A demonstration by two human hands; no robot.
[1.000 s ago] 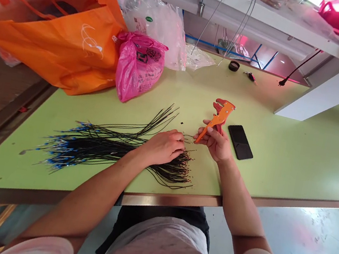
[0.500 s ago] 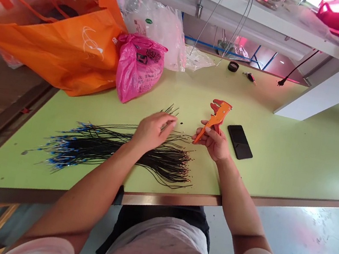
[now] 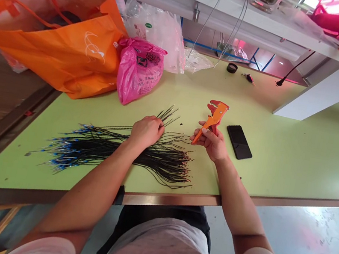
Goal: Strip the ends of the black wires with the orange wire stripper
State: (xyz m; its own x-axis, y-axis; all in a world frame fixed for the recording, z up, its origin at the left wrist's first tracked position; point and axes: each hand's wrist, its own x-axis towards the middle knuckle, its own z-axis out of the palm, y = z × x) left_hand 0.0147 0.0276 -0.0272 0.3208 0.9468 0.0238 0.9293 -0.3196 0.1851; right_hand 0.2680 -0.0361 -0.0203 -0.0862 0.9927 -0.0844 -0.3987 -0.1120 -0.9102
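Note:
A spread of thin black wires [image 3: 104, 148] with blue ends at the left lies on the green table [image 3: 297, 157]. My left hand [image 3: 146, 131] rests on the far side of the bundle, fingers curled over a few wire ends that stick out toward the back. An orange wire stripper [image 3: 213, 115] stands upright in my right hand [image 3: 213, 142], just right of the wires' stripped tips.
A black phone [image 3: 239, 142] lies right of my right hand. An orange bag [image 3: 72, 48], a pink bag [image 3: 138, 72] and clear plastic bags [image 3: 160, 26] sit at the back left. A tape roll [image 3: 232, 67] and a plug [image 3: 278, 82] lie further back.
My left hand left the wires' near tips, swung up and back, and now rests curled on the far wire ends. The right hand with the stripper has barely moved.

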